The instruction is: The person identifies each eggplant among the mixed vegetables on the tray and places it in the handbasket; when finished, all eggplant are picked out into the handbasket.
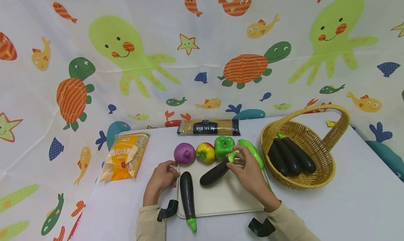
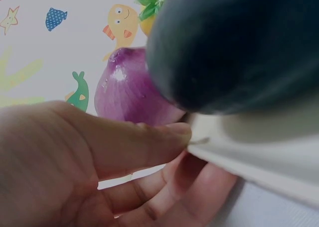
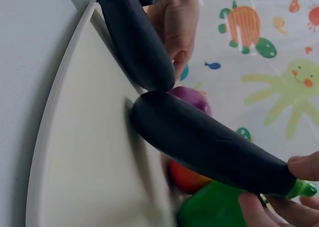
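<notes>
My right hand (image 1: 250, 171) pinches an eggplant (image 1: 215, 174) near its green stem, its dark body slanting over the cream tray (image 1: 228, 202). In the right wrist view, the blunt end of this eggplant (image 3: 199, 137) overlaps another one. That second eggplant (image 1: 187, 192) lies along the tray's left side, green cap past the front rim. My left hand (image 1: 162, 179) grips the tray's left edge, thumb above and fingers beneath in the left wrist view. A purple onion (image 1: 184, 153), a red-yellow fruit (image 1: 205, 153) and a green bell pepper (image 1: 224, 146) line the tray's back.
A wicker basket (image 1: 328, 163) with a tall handle stands right of the tray, holding three eggplants (image 1: 291, 156). A long green vegetable (image 1: 252, 151) lies beside it. Behind the tray is a spaghetti packet (image 1: 208, 127); an orange food bag (image 1: 125, 156) lies at left.
</notes>
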The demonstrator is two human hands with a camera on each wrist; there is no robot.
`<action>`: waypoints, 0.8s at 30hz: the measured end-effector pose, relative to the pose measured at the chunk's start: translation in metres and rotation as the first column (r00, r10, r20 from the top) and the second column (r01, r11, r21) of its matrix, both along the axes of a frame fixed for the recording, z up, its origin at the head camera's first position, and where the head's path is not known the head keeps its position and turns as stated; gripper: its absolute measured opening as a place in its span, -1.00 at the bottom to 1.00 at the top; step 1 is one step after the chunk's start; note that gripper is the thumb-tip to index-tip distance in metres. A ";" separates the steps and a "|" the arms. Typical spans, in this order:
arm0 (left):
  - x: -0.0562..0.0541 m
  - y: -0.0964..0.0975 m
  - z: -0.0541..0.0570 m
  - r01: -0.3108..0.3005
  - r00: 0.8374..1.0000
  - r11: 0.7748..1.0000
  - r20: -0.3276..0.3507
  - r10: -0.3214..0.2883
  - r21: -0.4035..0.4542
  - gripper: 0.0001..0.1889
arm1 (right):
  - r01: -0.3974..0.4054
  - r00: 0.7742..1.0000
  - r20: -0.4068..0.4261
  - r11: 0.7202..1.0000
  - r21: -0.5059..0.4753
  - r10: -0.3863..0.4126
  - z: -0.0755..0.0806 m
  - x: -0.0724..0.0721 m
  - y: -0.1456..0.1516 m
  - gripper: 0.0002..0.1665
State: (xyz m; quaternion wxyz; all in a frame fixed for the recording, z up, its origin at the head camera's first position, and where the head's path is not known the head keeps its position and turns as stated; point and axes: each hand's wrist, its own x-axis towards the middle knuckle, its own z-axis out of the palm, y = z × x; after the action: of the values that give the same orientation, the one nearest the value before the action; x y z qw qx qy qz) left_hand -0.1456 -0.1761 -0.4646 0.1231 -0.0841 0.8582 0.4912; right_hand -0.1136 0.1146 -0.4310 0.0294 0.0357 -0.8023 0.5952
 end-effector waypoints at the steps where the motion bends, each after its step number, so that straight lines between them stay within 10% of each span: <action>1: 0.000 0.000 0.000 -0.001 1.000 1.000 0.002 0.001 0.002 -0.62 | 0.002 1.000 0.003 1.000 -0.010 -0.002 0.000 0.000 0.000 -0.42; 17: -0.001 0.000 0.002 -0.004 1.000 1.000 0.004 0.004 0.012 -0.61 | 0.000 1.000 -0.018 1.000 0.024 0.000 0.003 -0.004 0.009 -0.39; 24: 0.000 0.001 0.000 0.000 1.000 1.000 0.002 0.000 0.005 -0.61 | -0.122 0.991 0.039 0.978 -0.171 0.131 0.017 -0.001 0.033 -0.42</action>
State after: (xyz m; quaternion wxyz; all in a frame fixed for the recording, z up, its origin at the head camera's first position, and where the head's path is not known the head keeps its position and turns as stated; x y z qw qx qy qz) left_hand -0.1455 -0.1753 -0.4649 0.1244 -0.0844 0.8567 0.4934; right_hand -0.1141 0.1471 -0.4138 -0.0258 0.0692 -0.7457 0.6622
